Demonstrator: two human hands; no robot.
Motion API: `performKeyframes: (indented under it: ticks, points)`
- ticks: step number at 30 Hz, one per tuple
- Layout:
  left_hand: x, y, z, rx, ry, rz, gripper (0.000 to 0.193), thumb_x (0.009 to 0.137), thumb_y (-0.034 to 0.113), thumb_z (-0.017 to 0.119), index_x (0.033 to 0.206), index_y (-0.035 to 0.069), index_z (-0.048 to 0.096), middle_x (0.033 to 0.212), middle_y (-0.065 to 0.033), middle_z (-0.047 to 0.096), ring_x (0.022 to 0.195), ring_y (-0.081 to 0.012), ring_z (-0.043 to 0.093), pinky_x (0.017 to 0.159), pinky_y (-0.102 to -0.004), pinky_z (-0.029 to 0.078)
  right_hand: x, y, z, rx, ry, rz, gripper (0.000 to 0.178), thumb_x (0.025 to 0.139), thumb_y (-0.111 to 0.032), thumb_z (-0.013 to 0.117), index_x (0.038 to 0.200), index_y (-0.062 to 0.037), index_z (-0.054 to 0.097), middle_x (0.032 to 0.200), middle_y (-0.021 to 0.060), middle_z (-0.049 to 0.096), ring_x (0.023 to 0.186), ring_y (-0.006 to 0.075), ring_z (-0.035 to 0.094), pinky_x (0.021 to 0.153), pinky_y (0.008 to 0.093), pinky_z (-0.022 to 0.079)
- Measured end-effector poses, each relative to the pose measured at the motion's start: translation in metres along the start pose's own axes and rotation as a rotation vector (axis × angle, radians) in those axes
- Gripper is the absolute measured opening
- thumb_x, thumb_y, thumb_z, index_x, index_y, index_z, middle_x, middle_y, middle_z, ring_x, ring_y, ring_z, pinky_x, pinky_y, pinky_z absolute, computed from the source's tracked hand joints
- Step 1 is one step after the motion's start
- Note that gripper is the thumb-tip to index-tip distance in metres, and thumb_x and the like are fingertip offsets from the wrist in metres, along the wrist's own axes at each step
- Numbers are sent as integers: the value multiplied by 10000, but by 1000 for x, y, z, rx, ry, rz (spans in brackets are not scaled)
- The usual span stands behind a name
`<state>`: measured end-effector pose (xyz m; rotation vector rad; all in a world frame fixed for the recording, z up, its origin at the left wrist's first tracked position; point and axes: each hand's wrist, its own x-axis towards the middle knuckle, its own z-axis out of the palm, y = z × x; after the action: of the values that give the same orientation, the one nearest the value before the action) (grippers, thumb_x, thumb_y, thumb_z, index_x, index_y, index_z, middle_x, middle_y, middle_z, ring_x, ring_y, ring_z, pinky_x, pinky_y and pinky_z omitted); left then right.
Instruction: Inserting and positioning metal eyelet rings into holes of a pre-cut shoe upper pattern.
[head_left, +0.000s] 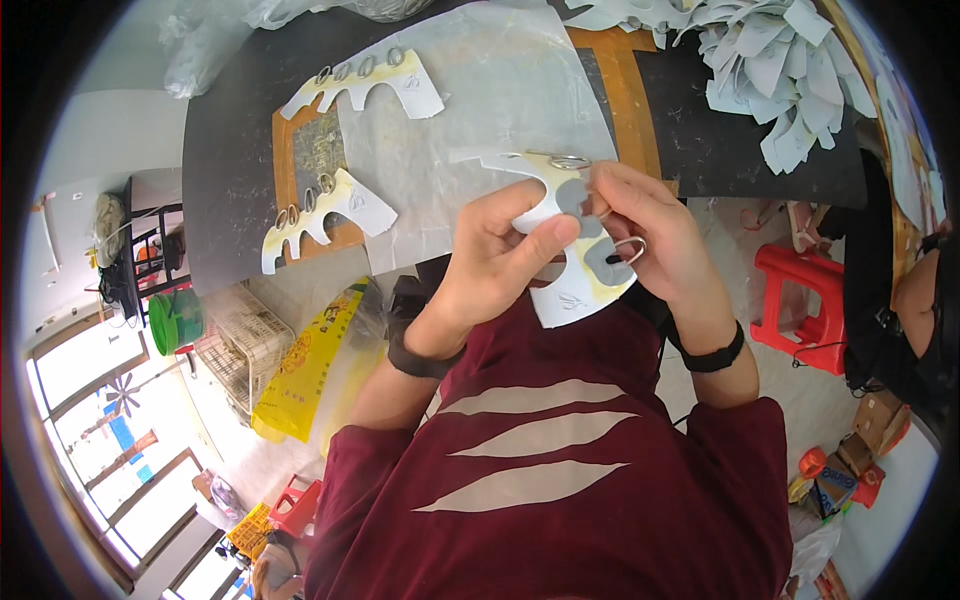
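Over the table's near edge, my left hand (490, 260) is closed on a white scalloped piece (562, 300) with grey patches and yellowish stains. Its thumb presses the face of the piece. My right hand (655, 235) pinches at the opposite edge, apparently on a metal ring there, mostly hidden by the fingers. One wire ring (572, 162) sticks out at the far end of the piece, and another ring (632, 246) stands against my right fingers. Two similar pieces with several rings lie to the left, a farther piece (408, 85) and a nearer piece (362, 205).
A translucent plastic sheet (480, 80) covers part of the black tabletop (235, 150), which has brown tape strips. White pieces (770, 70) are heaped at the far right. A red stool (800, 300) stands right, beside another person's arm. Left are a yellow bag (310, 365) and crate (245, 345).
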<state>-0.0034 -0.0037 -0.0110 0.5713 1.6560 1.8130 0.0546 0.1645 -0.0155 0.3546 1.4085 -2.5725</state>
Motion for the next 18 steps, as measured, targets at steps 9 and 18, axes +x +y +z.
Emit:
performKeyframes:
  ticks: [9, 18]
  points:
    - [2, -11, 0, -370, 112, -66, 213, 839, 141, 631, 978, -20, 611, 802, -23, 623, 689, -55, 558, 607, -197, 458, 4, 6, 10, -258, 175, -303, 300, 923, -284, 499, 716, -67, 488, 619, -57, 408, 563, 13, 341, 498, 184, 276]
    - [2, -10, 12, -103, 102, 21, 243, 828, 117, 644, 1026, -18, 603, 862, -34, 641, 743, -67, 569, 645, -214, 468, 6, 9, 16, -327, 217, -404, 320, 934, -276, 478, 724, -34, 481, 638, -23, 452, 600, 45, 396, 537, 202, 328]
